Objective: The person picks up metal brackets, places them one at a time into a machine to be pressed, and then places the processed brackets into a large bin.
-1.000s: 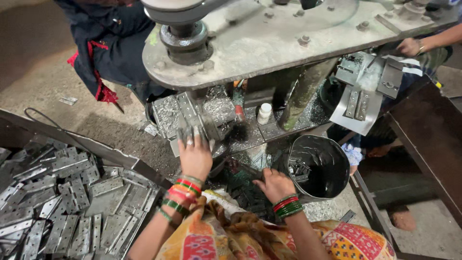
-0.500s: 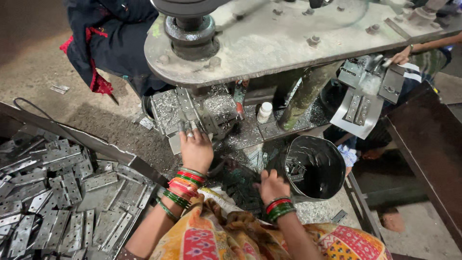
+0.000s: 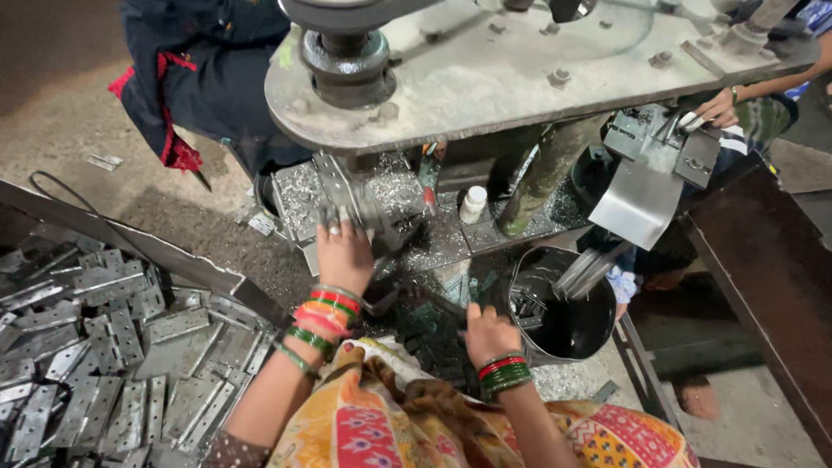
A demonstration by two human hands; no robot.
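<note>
While your left hand (image 3: pixel 344 253) presses flat on a metal plate (image 3: pixel 340 192) under the press (image 3: pixel 485 69), your right hand (image 3: pixel 490 334) rests loosely closed, empty, beside the bucket (image 3: pixel 563 325); many hinges (image 3: pixel 104 347) wait unprocessed.

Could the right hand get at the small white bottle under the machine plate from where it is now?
Probably yes. The right hand rests low beside the black bucket, and the white bottle stands ahead of it on the chip-strewn shelf, with nothing visibly between them; the overhanging machine plate leaves headroom.
</note>
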